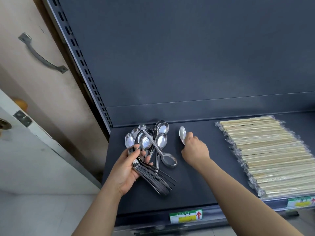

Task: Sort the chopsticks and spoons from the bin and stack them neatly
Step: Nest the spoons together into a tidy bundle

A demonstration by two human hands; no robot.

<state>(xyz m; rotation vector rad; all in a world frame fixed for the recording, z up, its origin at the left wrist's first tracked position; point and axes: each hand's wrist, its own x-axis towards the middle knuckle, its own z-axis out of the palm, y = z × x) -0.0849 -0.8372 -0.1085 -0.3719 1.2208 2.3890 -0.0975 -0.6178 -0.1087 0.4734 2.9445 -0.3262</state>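
Both forearms reach in from the lower edge, over a price label (185, 216) on the front of the dark shelf (196, 188). The left hand (126, 169) grips a bundle of spoons (156, 180) around the handles. The handle ends point back past the palm toward the person, and the bowls fan out beyond the fingertips toward the back of the shelf.

The right hand (196, 151) has its fingers curled and pinches a single spoon (182, 133) by the handle. The bowl of this spoon stands just beyond the fingertips, and its long axis runs away from the person, almost parallel to the bundle. I cannot tell if it touches the shelf.

Between the two hands lies a reversed spoon (169, 160). Its bowl points toward the person and its handle crosses the fanned bowls. It lies just to the right of the left fingers and a little nearer than the right fingers, so the right hand seems better placed to turn it.

I judge that the single spoon must now travel to the left, bowl forward, to join the bundle. The chopsticks (265, 154) lie in a wrapped stack well apart to the right of the right fingers, already in order.
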